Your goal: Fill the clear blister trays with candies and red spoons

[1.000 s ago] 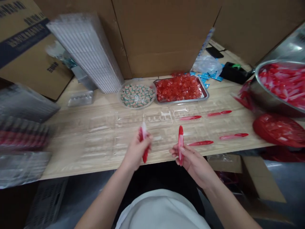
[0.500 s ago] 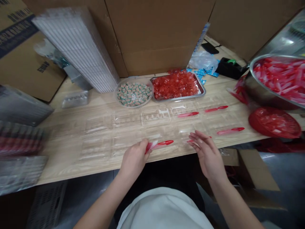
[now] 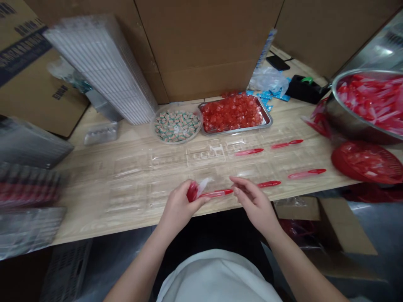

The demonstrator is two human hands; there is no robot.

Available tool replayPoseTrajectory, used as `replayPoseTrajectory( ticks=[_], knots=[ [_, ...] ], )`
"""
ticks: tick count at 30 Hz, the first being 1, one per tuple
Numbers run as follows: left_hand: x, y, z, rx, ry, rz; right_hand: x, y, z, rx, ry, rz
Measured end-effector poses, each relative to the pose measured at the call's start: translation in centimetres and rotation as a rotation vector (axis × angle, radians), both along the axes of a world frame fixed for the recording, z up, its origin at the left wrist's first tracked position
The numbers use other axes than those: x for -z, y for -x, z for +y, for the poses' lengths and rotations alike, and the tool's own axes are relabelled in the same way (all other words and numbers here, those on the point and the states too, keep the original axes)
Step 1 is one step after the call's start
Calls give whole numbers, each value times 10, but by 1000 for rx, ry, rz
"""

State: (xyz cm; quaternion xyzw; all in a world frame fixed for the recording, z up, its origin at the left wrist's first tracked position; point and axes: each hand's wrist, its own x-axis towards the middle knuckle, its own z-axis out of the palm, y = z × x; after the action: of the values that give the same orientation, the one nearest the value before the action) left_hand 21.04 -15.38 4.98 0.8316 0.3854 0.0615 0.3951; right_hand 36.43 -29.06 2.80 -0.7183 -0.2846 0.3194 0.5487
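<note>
My left hand (image 3: 180, 202) is closed around several red-and-pink pen-shaped sticks (image 3: 192, 191), which have pale, clear ends. One slim red-tipped stick (image 3: 217, 193) points rightward out of its grip. At that stick's red tip is my right hand (image 3: 253, 201), thumb and forefinger apart; whether they touch the tip I cannot tell. Beyond the right fingers a similar stick (image 3: 269, 184) lies in a clear plastic tray. Further sticks rest in the clear trays at the right, including a far stick (image 3: 287, 144) and a near stick (image 3: 307, 173).
Clear moulded trays (image 3: 126, 165) cover much of the wooden table (image 3: 80, 228). Behind them stand a round dish of small pieces (image 3: 176, 126) and a metal tray (image 3: 267, 121) of red pieces. A steel bowl (image 3: 349, 119) and red basket (image 3: 338, 165) stand right, stacked trays (image 3: 103, 71) left.
My right hand has moved left from the stick in the tray toward the one my left hand holds out. That stick in the tray is now uncovered. My left hand has shifted slightly.
</note>
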Motion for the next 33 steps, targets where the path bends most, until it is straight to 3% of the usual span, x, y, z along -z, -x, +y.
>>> replayPoseTrajectory(
  ticks=[2, 4, 7, 9, 12, 14, 16, 18, 20, 25, 27, 30, 33],
  knots=[
    [-1, -5, 1, 26, 166, -35, -9, 5, 17, -188, -6, 138],
    [-1, -8, 2, 60, 234, -68, -15, 6, 33, -347, -8, 274],
    [2, -5, 5, 67, 364, -151, -29, -8, 50, -414, -1, 243],
    [7, 1, 11, -52, 524, -247, -46, -26, 61, -365, 5, -40],
    [13, 9, 25, -408, 739, -460, -72, -42, 89, -331, 102, -718],
    [12, 13, 36, -562, 837, -606, -77, -39, 112, -464, 276, -1082],
    [5, 19, 49, -614, 838, -702, -68, -25, 132, -647, 445, -1276],
    [-3, 26, 62, -635, 741, -742, -52, -10, 145, -750, 530, -1347],
    [-9, 34, 76, -659, 640, -783, -37, 1, 148, -767, 535, -1354],
    [-5, 46, 107, -632, 397, -755, -16, -9, 126, -637, 335, -1199],
    [-2, 45, 115, -500, 114, -593, -9, -19, 107, -563, 236, -1092],
    [1, 37, 117, -137, -383, -230, 3, -30, 72, -519, 172, -964],
    [4, 26, 113, 150, -638, 40, 6, -34, 39, -486, 220, -853]
  ],
)
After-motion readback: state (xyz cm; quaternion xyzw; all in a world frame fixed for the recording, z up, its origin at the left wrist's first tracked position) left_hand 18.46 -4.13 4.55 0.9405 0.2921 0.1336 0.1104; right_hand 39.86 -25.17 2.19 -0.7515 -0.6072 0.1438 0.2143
